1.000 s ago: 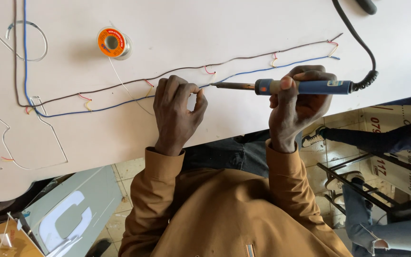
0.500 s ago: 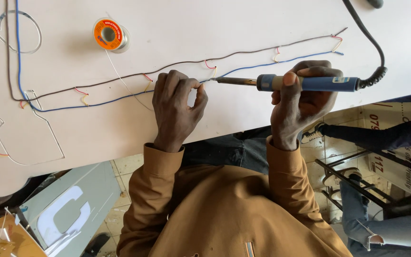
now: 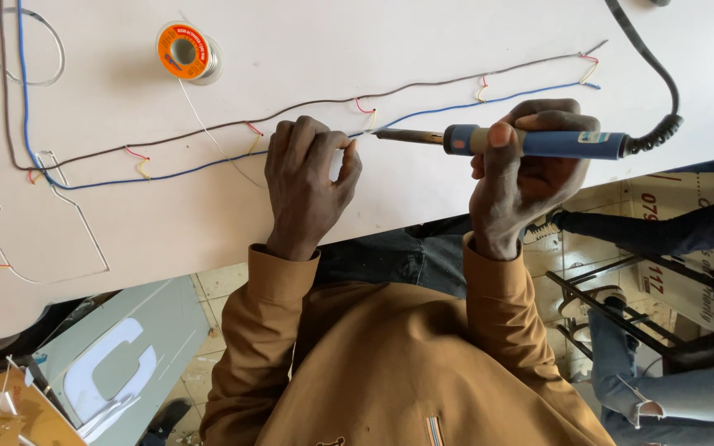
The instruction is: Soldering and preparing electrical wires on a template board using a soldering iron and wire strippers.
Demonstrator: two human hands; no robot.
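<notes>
The left hand (image 3: 307, 186) pinches the blue wire (image 3: 208, 168) flat against the worktop (image 3: 373, 41), steadying it while the right hand (image 3: 522, 169) grips the soldering iron (image 3: 530, 142), tip at the joint.

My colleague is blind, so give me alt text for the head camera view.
The right hand holds a blue-handled soldering iron, its tip at a wire joint pinched by the left hand on a white table. An orange solder spool sits nearby.

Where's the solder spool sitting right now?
In the head view the solder spool sits at the upper left of the white table, just above the brown wire and up-left of the left hand, not touching it.
</notes>
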